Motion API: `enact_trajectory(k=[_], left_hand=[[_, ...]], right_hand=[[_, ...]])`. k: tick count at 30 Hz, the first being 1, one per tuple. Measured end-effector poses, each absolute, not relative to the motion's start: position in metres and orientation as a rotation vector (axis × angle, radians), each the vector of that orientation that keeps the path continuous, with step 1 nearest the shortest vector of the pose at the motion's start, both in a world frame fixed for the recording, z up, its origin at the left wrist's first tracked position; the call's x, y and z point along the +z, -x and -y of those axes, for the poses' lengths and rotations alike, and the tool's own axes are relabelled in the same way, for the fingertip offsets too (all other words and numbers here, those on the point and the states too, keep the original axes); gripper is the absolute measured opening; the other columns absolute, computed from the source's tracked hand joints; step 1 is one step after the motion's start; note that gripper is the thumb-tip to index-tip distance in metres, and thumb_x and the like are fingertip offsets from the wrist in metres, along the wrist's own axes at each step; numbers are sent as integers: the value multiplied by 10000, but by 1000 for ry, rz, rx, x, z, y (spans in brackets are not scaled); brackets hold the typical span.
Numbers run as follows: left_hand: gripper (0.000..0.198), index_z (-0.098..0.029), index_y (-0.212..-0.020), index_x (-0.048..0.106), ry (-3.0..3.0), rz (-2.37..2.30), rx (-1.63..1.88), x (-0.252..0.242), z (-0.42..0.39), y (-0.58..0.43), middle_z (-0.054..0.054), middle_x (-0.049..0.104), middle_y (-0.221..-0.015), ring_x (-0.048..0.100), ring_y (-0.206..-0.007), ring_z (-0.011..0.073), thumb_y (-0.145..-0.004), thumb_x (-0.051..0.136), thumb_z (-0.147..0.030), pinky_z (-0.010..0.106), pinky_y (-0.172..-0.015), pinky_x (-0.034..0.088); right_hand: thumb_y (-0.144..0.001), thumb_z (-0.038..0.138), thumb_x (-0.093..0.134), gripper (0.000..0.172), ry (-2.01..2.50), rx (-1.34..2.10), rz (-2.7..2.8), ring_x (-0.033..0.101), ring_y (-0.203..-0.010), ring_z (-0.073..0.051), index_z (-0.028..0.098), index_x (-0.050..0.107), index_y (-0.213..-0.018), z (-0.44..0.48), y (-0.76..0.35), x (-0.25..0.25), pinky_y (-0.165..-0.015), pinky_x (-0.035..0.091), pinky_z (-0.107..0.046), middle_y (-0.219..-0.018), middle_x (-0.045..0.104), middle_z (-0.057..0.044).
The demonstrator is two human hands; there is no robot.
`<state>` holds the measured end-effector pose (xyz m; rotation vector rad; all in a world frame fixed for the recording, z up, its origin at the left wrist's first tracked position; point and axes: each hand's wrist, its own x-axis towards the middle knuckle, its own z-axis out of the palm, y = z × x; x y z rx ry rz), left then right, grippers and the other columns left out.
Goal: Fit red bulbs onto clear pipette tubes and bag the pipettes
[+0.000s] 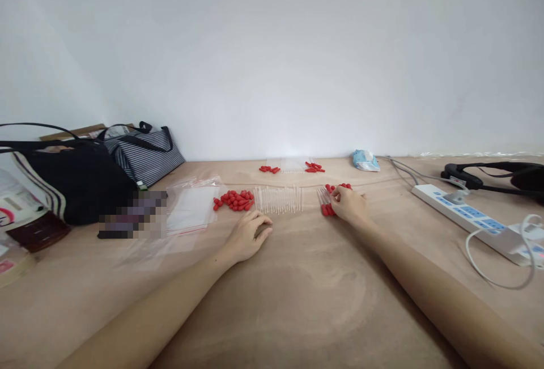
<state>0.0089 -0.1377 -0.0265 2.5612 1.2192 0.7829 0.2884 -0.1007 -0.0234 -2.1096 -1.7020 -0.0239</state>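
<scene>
My left hand [250, 236] rests on the wooden table, fingers loosely bent and the thumb apart from them, holding nothing. Just beyond its fingertips lies a pile of small red bulb-shaped pieces [236, 200]. A row of thin white sticks [278, 200] is laid side by side between my hands. My right hand [351, 204] is closed in a pinch over a group of pale sticks with red ends [326, 200]; its fingers cover what they grip. More red pieces [346, 186] show just behind that hand.
Farther back lie more white sticks [292, 168] between two small red groups [270, 169]. Clear plastic bags [189, 210], a striped bag [148, 156] and a black bag [85, 182] are at left. At right are a power strip [471, 216], a blue-white packet [365, 160] and a black headset [488, 173].
</scene>
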Motion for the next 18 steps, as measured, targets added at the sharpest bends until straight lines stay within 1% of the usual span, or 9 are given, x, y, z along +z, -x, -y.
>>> enact_trajectory(k=[5, 7, 10, 14, 16, 18], left_hand=[[124, -177, -865, 579, -2564, -1225, 781, -28, 137, -8, 45, 565, -879, 515, -836, 185, -792, 481, -197, 333, -761, 413], [124, -175, -864, 580, -2566, -1218, 784, -27, 136, -8, 46, 566, -879, 516, -838, 185, -792, 481, -196, 331, -764, 412], [129, -176, -871, 579, -2569, -1221, 782, -27, 137, -8, 47, 566, -880, 517, -836, 184, -793, 479, -196, 331, -762, 411], [117, -174, -849, 579, -2586, -1228, 772, -28, 138, -9, 44, 565, -865, 518, -819, 175, -786, 482, -195, 311, -745, 415], [102, -172, -795, 584, -2626, -1319, 823, -28, 134, -7, 41, 564, -833, 511, -801, 175, -781, 487, -200, 306, -734, 409], [106, -176, -756, 592, -2682, -1555, 893, -28, 128, -4, 47, 561, -811, 496, -798, 196, -773, 499, -223, 326, -725, 392]], right_hand=[[-753, 258, 421, 219, 2051, -103, 1783, 557, -837, -219, 204, 623, -819, 100, -275, -18, -737, 271, -347, -857, 649, -64], [-764, 274, 410, 240, 2038, -103, 1824, 554, -847, -221, 194, 629, -819, 99, -261, -18, -750, 264, -353, -842, 652, -77], [-780, 313, 396, 289, 2084, -106, 1868, 562, -819, -236, 169, 643, -818, 93, -235, -20, -790, 237, -397, -805, 655, -109], [-790, 371, 383, 365, 2186, -103, 1868, 573, -787, -252, 124, 652, -791, 82, -209, -23, -834, 198, -434, -812, 651, -153], [-793, 365, 378, 371, 2231, -68, 1852, 578, -781, -256, 116, 653, -784, 77, -204, -23, -841, 192, -442, -827, 648, -162], [-793, 347, 376, 362, 2261, -20, 1838, 578, -789, -261, 113, 653, -790, 73, -202, -22, -840, 195, -450, -843, 646, -168]])
